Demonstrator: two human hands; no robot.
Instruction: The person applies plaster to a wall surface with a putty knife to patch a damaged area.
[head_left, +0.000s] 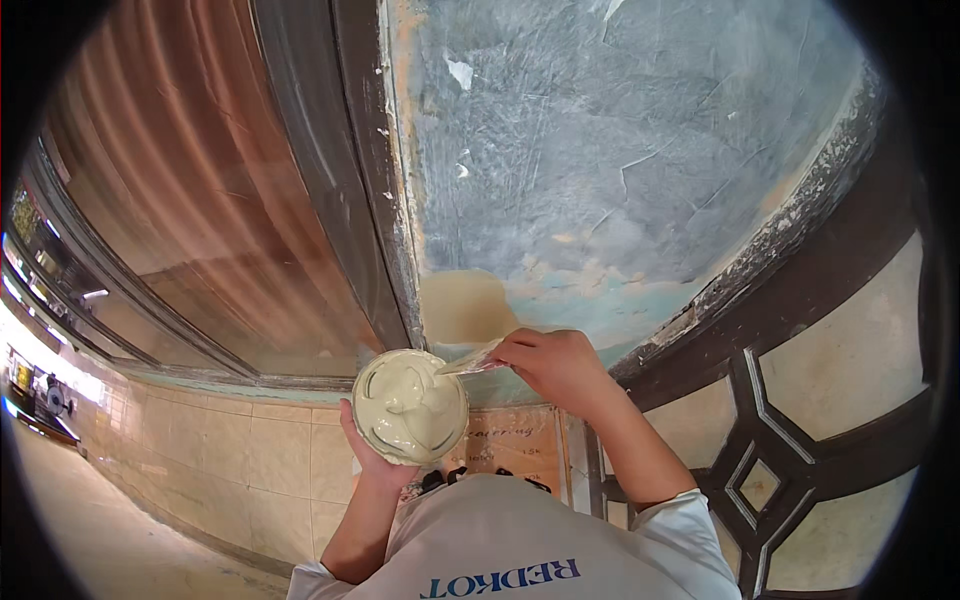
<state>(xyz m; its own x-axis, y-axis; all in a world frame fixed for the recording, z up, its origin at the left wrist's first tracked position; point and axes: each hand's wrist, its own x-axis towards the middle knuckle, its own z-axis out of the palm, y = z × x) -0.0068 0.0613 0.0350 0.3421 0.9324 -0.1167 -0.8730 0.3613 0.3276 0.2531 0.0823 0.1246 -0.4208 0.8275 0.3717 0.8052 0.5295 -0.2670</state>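
Note:
My left hand (pixel 380 462) holds a round tub (pixel 359 420) from below and the side, its thumb up along the left wall. Thick cream-coloured paste (pixel 420 412) fills the tub, its surface smooth and swirled. My right hand (pixel 550 365) is closed round a flat, paste-smeared spatula (pixel 475 359), which reaches leftward to the tub; its tip is in or at the paste near the rim. Most of its handle is hidden in my fingers. Just beyond my right hand, a beige patch (pixel 465 306) shows on the lower left of the worn blue-grey wall panel (pixel 630 150).
A dark wooden frame (pixel 365 180) with chipped edges borders the panel. Glass with a reddish-brown curtain (pixel 190 190) behind it stands at left. Below runs a tan tiled wall (pixel 265 450). On the right is a dark lattice door (pixel 790 460). An orange printed board (pixel 520 435) stands behind the tub.

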